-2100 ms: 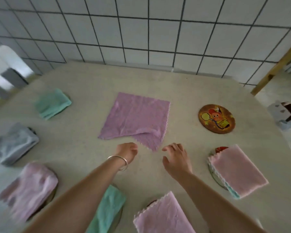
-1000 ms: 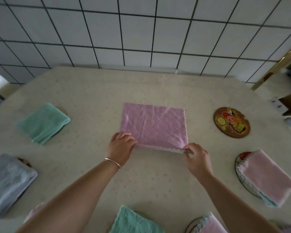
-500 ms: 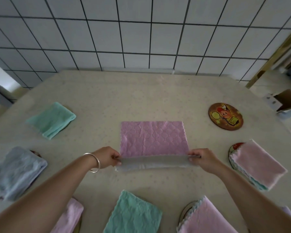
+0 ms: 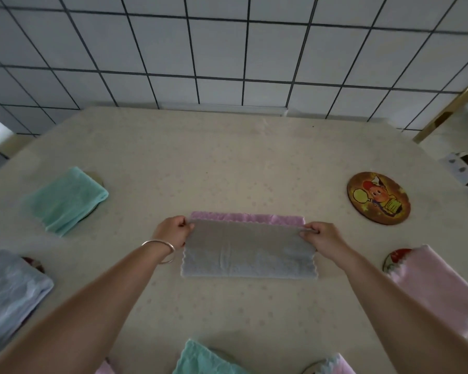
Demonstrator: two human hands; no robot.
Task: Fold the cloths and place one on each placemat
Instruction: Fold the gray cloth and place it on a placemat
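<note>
A purple cloth with a grey underside [image 4: 249, 249] lies in the middle of the table, its near half folded over the far half so that only a thin purple strip shows at the back. My left hand [image 4: 173, 232] pinches the folded edge at its left corner. At the right corner my right hand [image 4: 320, 236] pinches the same edge. A round cartoon placemat [image 4: 378, 198] at the right has no cloth on it.
Folded cloths sit on other mats: green [image 4: 64, 201] at the far left, blue-grey [image 4: 10, 295] at the near left, pink [image 4: 441, 287] at the right, green [image 4: 203, 360] and pink [image 4: 335, 365] at the near edge. A tiled wall [image 4: 227, 49] backs the table.
Both hands took the cloth's near edge, lifted it and carried it away from me over the far half, turning the grey underside up. The fold now lies nearly flat.
</note>
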